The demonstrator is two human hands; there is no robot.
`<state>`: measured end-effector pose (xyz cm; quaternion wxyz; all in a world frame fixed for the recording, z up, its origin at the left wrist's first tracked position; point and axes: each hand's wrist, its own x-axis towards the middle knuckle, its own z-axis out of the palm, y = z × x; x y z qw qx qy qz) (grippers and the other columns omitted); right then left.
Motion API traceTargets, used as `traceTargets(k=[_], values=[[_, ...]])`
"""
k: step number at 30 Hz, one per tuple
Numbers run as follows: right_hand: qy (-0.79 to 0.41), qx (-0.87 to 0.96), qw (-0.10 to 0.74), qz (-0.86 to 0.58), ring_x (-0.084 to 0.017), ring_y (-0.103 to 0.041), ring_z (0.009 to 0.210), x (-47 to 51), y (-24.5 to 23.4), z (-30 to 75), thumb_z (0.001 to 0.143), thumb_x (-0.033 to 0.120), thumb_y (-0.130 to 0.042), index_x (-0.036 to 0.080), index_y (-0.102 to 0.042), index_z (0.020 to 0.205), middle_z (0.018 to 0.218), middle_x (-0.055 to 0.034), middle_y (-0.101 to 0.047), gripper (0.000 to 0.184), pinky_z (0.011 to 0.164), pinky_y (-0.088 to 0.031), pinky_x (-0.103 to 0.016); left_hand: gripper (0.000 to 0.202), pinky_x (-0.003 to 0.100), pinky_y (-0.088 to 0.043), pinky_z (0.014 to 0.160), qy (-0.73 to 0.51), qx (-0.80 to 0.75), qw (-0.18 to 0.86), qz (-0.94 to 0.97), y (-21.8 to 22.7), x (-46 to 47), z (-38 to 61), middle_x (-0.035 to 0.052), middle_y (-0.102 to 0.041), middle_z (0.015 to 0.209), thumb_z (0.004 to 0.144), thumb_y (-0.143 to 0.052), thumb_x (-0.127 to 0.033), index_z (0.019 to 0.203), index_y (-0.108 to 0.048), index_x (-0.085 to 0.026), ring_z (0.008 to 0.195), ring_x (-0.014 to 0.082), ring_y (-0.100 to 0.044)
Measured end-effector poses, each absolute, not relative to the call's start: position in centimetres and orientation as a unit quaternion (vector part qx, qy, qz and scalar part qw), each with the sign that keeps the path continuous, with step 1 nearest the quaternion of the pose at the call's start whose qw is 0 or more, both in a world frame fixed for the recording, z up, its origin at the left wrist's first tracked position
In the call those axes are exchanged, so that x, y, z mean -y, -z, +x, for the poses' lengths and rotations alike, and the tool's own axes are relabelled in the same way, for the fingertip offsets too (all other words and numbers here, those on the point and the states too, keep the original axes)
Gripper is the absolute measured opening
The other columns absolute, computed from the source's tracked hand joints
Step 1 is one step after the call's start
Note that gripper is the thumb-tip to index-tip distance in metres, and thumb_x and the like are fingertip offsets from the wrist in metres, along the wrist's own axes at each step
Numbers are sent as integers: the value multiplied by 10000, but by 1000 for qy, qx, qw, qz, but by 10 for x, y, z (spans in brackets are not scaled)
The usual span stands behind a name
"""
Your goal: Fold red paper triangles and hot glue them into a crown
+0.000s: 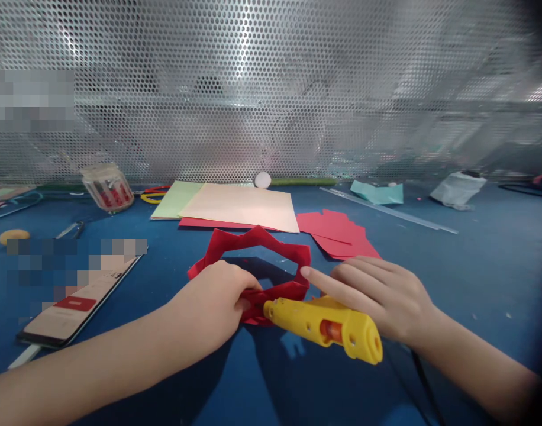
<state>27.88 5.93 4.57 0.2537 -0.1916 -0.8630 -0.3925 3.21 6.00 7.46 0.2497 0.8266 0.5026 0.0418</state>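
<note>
A folded red paper ring (257,238) with a zigzag edge stands in front of me on the blue table. My left hand (218,296) pinches its near side between thumb and fingers. A yellow hot glue gun (315,322) is gripped in my right hand (381,293), its nozzle end at the red paper beside my left fingertips. My right index finger stretches out toward the ring's right side. The glue gun's handle and my other right fingers are mostly hidden behind its body.
Behind the ring lie cream and green paper sheets (239,204) and cut red paper (342,234). A phone (80,307) and a tilted jar (107,188) are at left. To the right are a clear glue stick (395,212), teal paper (377,192) and a black cord (424,378).
</note>
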Motion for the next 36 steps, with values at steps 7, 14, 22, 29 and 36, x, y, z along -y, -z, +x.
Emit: traceTargets(k=[7,14,22,29,36], values=[[408,856,250,-194,-138,-514,557,-61,-54,286,915,20,-487,125,-569,1165,628,27,-577,283,579,-447,-276,342,325,-480,832,-44,-496,238,834,-74,-59,31,8,-751,1023,819,-510,-62,1010,-744,-221,952,225,-680],[392,867,250,-180,-143,-533,574,-62,-51,294,928,53,-527,145,-572,1190,616,21,-577,281,598,-438,-288,311,322,-479,834,-38,-507,239,827,-76,-59,33,22,-740,1073,834,-531,-87,1021,-741,-222,998,237,-669],[259,830,363,-335,-69,-523,347,-84,-50,311,916,349,-609,191,-543,697,458,44,-554,277,352,-376,-168,349,294,-477,750,-37,-504,242,828,-79,-58,32,0,-751,979,807,-491,-56,953,-751,-236,916,217,-683],[213,791,355,-451,-72,-438,215,-116,-21,366,881,274,-618,183,-536,548,311,53,-490,355,297,-257,-193,331,311,-474,767,-26,-507,251,824,-81,-56,33,8,-746,1017,813,-492,-53,938,-747,-223,945,225,-676],[236,764,335,-499,-49,-285,174,-117,-9,385,845,345,-667,180,-473,340,256,34,-366,566,333,-165,-258,334,320,-475,781,-33,-508,245,825,-80,-55,32,16,-741,1047,822,-490,-65,967,-744,-227,957,232,-673]])
